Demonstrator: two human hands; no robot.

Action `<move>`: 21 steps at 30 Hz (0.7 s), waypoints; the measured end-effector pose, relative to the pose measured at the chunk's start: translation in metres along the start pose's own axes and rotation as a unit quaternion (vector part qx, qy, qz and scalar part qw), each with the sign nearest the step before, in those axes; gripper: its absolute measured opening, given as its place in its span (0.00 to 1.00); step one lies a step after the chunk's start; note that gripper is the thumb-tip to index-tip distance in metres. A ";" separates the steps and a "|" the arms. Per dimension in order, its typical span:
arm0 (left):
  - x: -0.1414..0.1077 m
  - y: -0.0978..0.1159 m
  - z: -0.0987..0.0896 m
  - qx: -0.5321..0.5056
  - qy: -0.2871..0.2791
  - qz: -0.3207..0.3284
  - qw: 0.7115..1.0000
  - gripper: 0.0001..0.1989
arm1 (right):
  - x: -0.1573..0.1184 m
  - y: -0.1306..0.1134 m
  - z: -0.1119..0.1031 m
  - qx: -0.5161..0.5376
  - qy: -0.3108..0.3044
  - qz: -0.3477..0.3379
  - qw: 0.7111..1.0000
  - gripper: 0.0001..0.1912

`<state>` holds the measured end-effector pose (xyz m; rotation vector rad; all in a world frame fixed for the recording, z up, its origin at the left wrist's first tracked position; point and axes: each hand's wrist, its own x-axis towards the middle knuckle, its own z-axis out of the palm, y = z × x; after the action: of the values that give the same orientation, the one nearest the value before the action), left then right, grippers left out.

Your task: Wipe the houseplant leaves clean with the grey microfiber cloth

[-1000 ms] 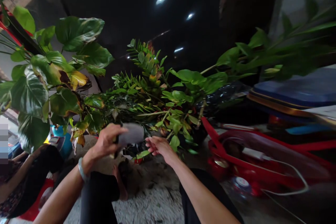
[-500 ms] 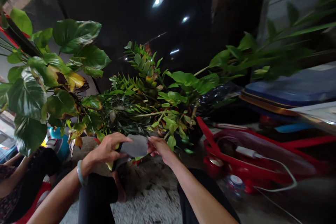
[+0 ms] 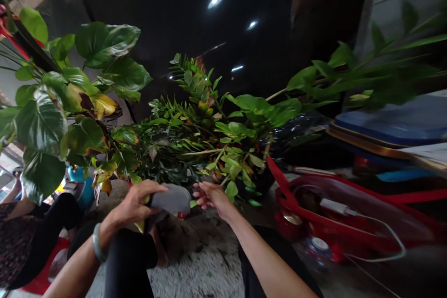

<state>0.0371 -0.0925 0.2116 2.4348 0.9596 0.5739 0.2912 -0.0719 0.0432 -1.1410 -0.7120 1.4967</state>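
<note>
My left hand [image 3: 136, 202], with a pale bangle at its wrist, is closed around the near end of a grey, rounded, flat piece [image 3: 174, 199]. The piece looks soft, with dark and yellow parts showing under the hand; its kind is unclear. To the right of it, my right hand [image 3: 211, 198] is apart from the piece, fingers loosely bent and spread, with nothing visible in them. A small green spot shows at those fingertips, and I cannot tell if it is a leaf behind. Both hands are above my knees, in front of the plants.
Leafy plants [image 3: 240, 121] spread ahead, with large leaves [image 3: 40, 121] at the left. On the right are a red basket [image 3: 293, 205] holding a white charger with a cable [image 3: 379, 259], a small jar [image 3: 318, 245] and stacked blue lids [image 3: 391, 118]. Another person [image 3: 21, 242] sits at far left.
My right hand has come off the right end of the grey piece, leaving a gap. My left hand has shifted slightly left with the piece. The view has turned a little left.
</note>
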 end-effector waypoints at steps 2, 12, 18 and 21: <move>0.002 0.000 -0.033 0.022 0.126 -0.027 0.991 0.21 | 0.000 -0.001 0.000 -0.011 0.007 0.000 1.000 0.10; -0.025 -0.069 -0.014 0.012 0.179 -0.198 0.964 0.23 | -0.002 0.004 0.003 -0.026 0.003 -0.002 1.000 0.10; -0.014 -0.053 -0.055 0.031 0.354 -0.160 0.921 0.24 | 0.001 0.002 0.006 -0.045 0.020 -0.010 0.999 0.10; 0.011 -0.058 -0.051 0.011 0.400 -0.162 0.902 0.25 | -0.001 0.001 0.012 -0.046 0.016 -0.010 0.999 0.10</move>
<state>-0.0129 -0.0337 0.2225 1.9625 1.6392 1.4878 0.2799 -0.0719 0.0469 -1.2205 -0.7753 1.4391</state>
